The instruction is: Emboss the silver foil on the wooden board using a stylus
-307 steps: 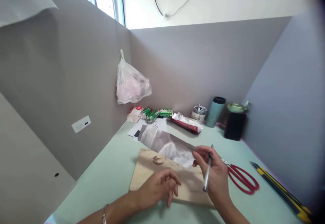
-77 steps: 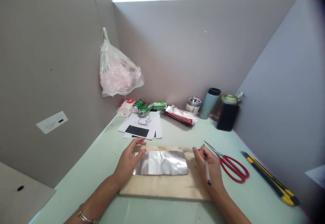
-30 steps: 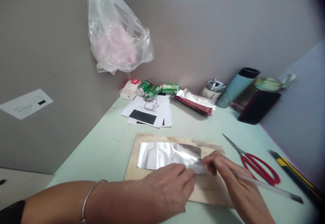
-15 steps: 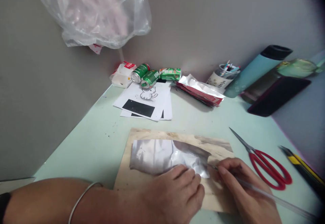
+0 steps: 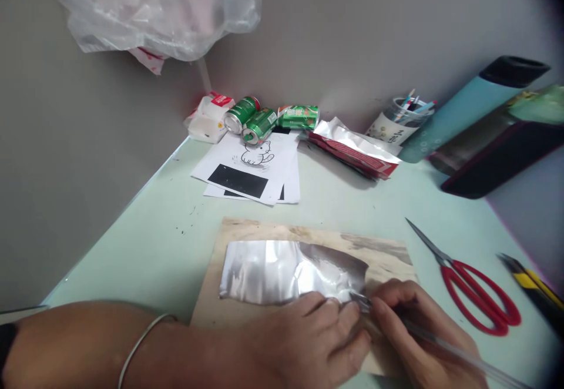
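A shiny metal sheet [image 5: 286,270] lies flat on a wooden board [image 5: 308,237] on the pale green table. My left hand [image 5: 308,342] lies across the sheet's near edge, fingers bent and pressing it down. My right hand [image 5: 418,330] is closed round a thin silver pen-like tool [image 5: 445,348], with its tip at the sheet's lower right corner, right beside my left fingertips. A bangle sits on my left wrist.
Red scissors [image 5: 476,295] and a yellow-black utility knife [image 5: 535,280] lie at the right. Papers with a cat drawing [image 5: 251,168], green cans [image 5: 249,120], a foil packet [image 5: 355,148], a pen cup [image 5: 400,123], a teal flask [image 5: 462,110] and a hanging plastic bag [image 5: 154,7] fill the back.
The sheet, held up crumpled ten seconds ago, now lies flat on the board. My head has dropped closer. Both hands have come together at its lower right corner, tool tip on the metal.
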`<state>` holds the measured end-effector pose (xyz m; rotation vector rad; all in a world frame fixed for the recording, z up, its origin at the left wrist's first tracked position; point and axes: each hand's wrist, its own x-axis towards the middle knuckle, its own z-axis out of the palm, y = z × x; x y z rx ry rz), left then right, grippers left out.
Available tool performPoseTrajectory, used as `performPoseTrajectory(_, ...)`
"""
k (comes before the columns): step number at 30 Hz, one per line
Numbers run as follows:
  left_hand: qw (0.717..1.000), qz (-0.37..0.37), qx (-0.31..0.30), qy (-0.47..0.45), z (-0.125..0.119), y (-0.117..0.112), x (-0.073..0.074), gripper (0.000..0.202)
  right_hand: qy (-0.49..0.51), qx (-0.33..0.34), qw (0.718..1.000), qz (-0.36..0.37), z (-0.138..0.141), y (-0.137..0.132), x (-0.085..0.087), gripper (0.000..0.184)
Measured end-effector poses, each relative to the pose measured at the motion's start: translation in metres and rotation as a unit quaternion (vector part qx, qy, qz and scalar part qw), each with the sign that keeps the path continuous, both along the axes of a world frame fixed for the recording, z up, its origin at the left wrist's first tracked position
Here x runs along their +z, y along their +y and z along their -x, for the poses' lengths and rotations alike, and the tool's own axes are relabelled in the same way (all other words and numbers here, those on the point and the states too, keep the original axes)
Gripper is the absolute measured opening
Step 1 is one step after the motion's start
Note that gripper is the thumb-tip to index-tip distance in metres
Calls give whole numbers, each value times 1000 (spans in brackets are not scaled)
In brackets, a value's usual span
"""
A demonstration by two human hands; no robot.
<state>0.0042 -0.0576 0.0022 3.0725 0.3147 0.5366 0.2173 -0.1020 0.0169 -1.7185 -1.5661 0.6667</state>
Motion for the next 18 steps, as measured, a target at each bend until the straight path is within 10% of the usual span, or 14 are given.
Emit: performPoseTrajectory(18,1000,-27,0,10,0,2,2,38,-13,-17,999,39,5,-3,-4,22)
